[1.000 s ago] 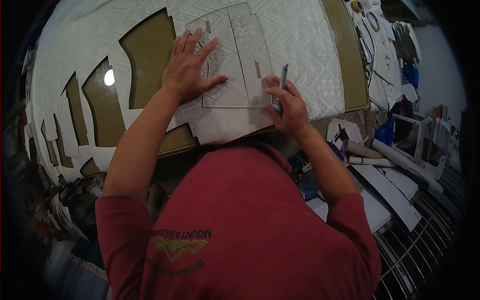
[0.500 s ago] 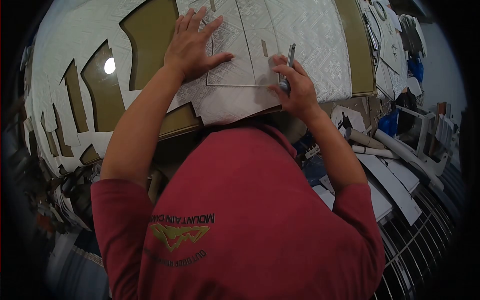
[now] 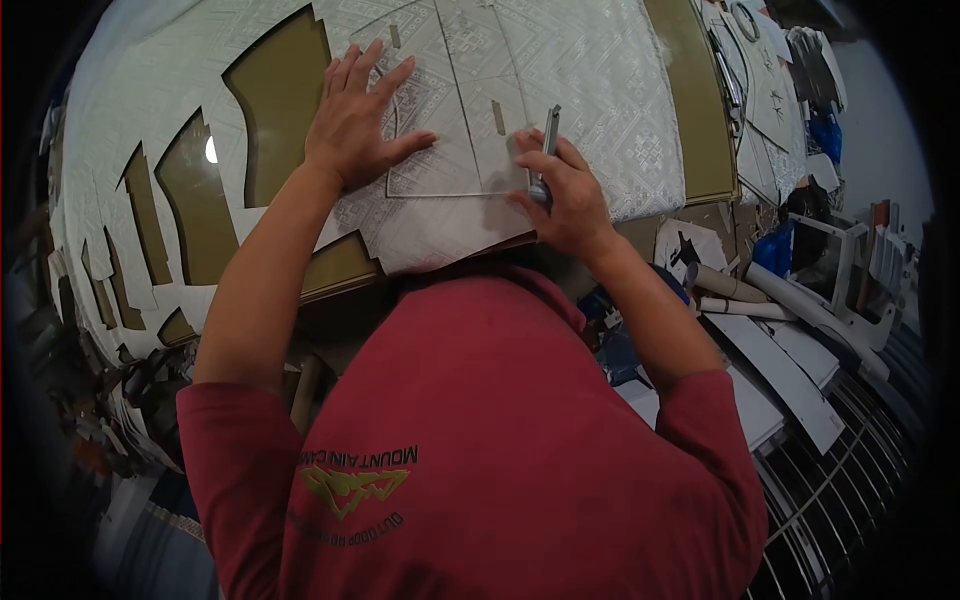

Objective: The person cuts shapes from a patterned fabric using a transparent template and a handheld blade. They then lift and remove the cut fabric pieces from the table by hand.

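My left hand [image 3: 352,128] lies flat with its fingers spread on a clear template [image 3: 425,165]. Dark lines and small tan tape strips mark the template, which rests on white, diamond-patterned sheet material [image 3: 610,90]. At the template's right edge, my right hand [image 3: 572,200] is closed around a utility knife [image 3: 551,130]. The metal end of the knife points up and away from me, while part of its body is hidden in the palm. The right fingertips are right at the template's edge.
Cut-out shapes at the left bare the olive board [image 3: 280,110] underneath. Tools and paper pieces [image 3: 765,110] lie beyond the board's right end. Cardboard tubes [image 3: 730,285], white sheets [image 3: 775,370] and a wire rack [image 3: 830,500] are at lower right.
The whole view has shifted, so the table and both hands appear lower and further left. My left hand keeps its place on the template, and my right hand still grips the knife beside it.
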Tool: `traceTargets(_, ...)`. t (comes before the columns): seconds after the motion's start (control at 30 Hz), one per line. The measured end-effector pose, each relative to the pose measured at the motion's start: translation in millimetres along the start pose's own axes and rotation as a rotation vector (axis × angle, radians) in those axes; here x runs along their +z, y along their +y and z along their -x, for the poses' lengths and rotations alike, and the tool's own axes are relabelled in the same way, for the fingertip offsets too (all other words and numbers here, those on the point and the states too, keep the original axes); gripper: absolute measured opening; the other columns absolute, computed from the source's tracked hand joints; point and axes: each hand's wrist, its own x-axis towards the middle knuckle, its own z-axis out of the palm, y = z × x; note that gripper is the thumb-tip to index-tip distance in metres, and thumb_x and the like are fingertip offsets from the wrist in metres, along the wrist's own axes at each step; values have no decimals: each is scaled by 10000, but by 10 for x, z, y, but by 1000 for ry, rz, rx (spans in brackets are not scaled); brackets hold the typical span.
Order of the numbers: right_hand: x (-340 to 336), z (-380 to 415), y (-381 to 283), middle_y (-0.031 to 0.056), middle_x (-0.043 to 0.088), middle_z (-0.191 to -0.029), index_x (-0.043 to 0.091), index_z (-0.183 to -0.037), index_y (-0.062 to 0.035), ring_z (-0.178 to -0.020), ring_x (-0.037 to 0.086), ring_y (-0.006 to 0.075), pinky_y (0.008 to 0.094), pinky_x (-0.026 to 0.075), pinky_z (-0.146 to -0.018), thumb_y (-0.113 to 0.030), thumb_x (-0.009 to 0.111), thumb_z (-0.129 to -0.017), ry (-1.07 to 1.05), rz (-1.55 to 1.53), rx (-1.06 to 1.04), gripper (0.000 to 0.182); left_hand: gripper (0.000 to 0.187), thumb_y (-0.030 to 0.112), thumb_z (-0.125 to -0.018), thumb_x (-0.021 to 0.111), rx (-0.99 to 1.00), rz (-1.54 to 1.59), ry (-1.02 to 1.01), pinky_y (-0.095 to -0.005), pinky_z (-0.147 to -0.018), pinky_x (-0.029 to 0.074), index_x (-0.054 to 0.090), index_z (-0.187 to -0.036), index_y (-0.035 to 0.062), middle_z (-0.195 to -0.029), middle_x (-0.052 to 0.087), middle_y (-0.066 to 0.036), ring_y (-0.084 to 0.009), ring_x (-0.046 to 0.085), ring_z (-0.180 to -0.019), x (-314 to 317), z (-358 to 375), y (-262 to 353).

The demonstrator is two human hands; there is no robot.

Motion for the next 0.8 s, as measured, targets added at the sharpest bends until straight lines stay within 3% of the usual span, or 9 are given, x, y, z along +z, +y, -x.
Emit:
traceTargets(0.23, -2, 7, 15, 190, 652, -1391, 599, -1185, -49, -1347, 565, 392, 483, 418, -1146, -108, 837, -793, -13, 2, -9, 462, 890, 673, -811, 743, 18, -4, -1, -566, -1261, 194, 493, -1539, 226, -1619, 348, -218, -452, 271, -1516, -14, -14, 3)
traceTargets(0.63, -31, -27, -1, 203, 650, -1365, 556, -1164, -61, -1302, 578, 400, 493, 418, -1149, -137, 823, -792, 2, -5, -40, 464, 882, 659, -818, 751, 42, 16, 0, -576, -1249, 210, 499, -1536, 214, -1621, 344, -222, -472, 276, -1507, -13, -10, -5)
traceTargets(0.8, -26, -13, -38, 202, 652, -1368, 573, -1167, -55, -1314, 576, 395, 482, 439, -1133, -100, 832, -784, 2, -11, -11, 464, 680, 578, -906, 705, -11, 37, -8, -597, -1230, 235, 594, -1463, 204, -1577, 415, -244, -498, 319, -1477, -45, -83, 29)
